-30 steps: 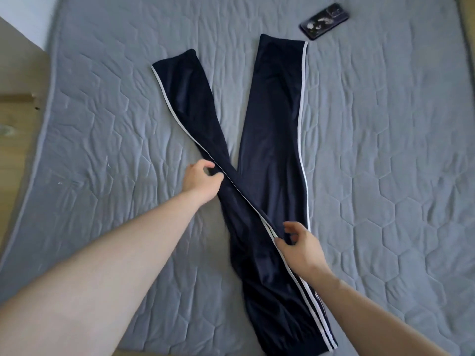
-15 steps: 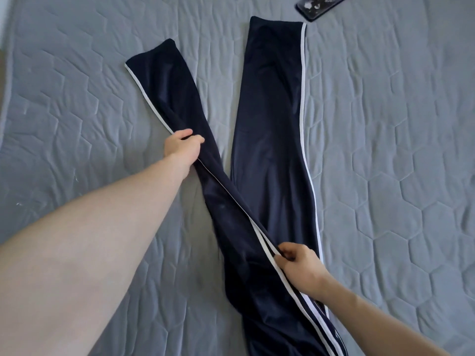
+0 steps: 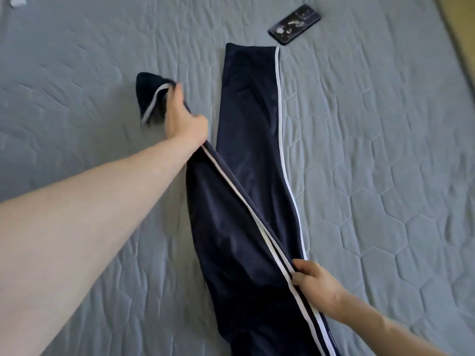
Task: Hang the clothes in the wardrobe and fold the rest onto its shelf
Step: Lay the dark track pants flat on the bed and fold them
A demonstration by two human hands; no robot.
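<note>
Dark navy track pants (image 3: 246, 140) with white side stripes lie on a grey quilted bed (image 3: 372, 176). The right leg lies flat and straight, its cuff pointing away from me. My left hand (image 3: 183, 119) grips the left leg near its cuff and holds it raised off the bed, the cuff drooping to the left of my fingers. My right hand (image 3: 312, 286) pinches the striped side seam lower down, near the hip. The waistband runs out of the frame at the bottom.
A dark phone (image 3: 295, 23) lies on the bed just beyond the flat leg's cuff. A wooden strip (image 3: 460, 32) edges the bed at the far right. Grey quilt extends to both sides of the pants.
My left hand slid up the left leg towards its cuff and lifted it off the bed, so the cuff now folds over. My right hand kept its hold on the striped seam.
</note>
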